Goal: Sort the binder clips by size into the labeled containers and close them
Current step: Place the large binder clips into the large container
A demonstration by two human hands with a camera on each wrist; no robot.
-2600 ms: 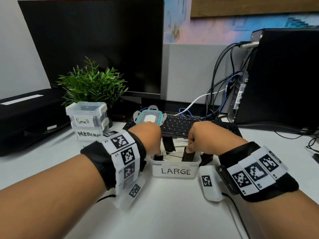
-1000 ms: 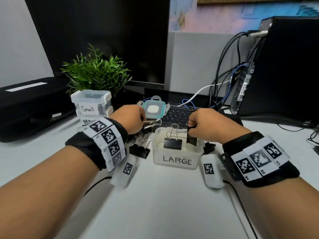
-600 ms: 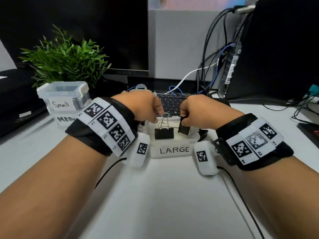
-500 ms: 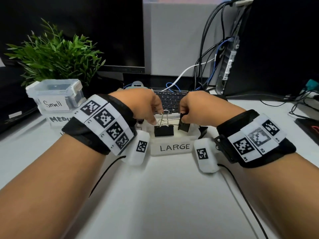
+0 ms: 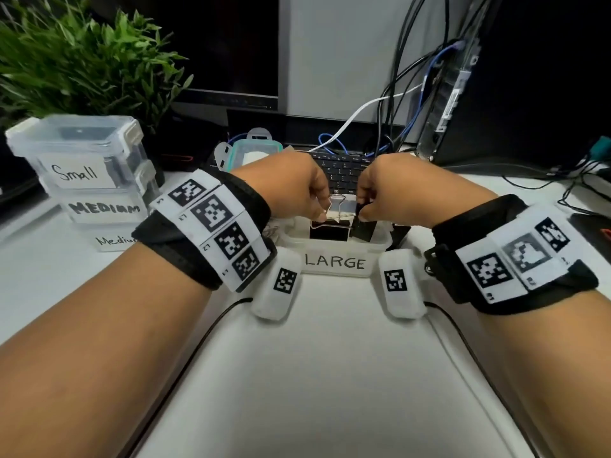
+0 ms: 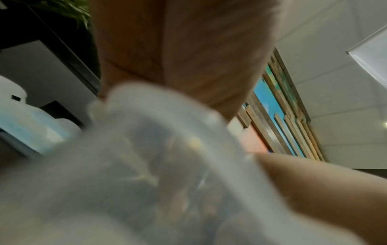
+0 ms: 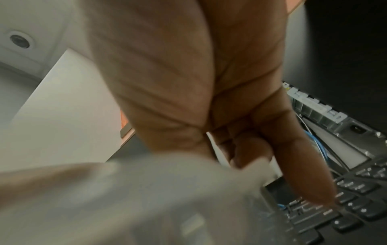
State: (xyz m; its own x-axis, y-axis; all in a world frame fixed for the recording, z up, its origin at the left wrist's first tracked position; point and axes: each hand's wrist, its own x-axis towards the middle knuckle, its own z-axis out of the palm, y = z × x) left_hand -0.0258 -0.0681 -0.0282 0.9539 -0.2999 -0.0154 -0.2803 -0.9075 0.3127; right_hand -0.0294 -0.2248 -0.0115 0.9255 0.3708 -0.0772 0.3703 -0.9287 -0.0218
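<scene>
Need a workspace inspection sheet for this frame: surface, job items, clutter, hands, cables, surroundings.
Surface: white desk.
Job's things: open clear tub labelled LARGE with black binder clips; lidded Small tub stacked on MEDIUM tub; teal-rimmed lid behind.
Clutter: green plant.
Grippers: left hand and right hand each pinch a clip over the LARGE tub.
Cables: bundle at black PC tower.
Surroundings: monitor, keyboard.

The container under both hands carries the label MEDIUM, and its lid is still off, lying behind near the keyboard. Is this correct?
One detail is wrong. In the head view the open container under the left hand and right hand is labeled LARGE, not MEDIUM. The rest holds: its teal-rimmed lid lies behind near the keyboard.
</scene>
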